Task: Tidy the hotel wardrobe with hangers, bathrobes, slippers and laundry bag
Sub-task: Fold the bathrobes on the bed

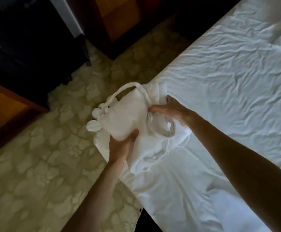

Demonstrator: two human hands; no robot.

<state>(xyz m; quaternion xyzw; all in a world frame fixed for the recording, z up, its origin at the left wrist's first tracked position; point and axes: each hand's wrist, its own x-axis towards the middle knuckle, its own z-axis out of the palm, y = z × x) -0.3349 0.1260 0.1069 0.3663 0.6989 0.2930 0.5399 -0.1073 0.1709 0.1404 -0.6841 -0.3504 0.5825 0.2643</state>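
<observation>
A white bathrobe [124, 114] lies bunched at the corner of the bed, rolled into a soft bundle. Its belt [131, 85] loops over the top, and two knotted belt ends hang at the left. My left hand [121, 148] grips the near underside of the bundle from below. My right hand [169, 108] pinches the robe's cloth at the bundle's right side, thumb and fingers curled into the folds. More loose robe cloth [154, 151] spreads on the sheet under both hands.
The bed [228, 81] with a wrinkled white sheet fills the right half. Floral carpet [41, 164] covers the floor at left. Dark wooden furniture [11, 101] stands at far left, and a dark cabinet [27, 39] beyond it.
</observation>
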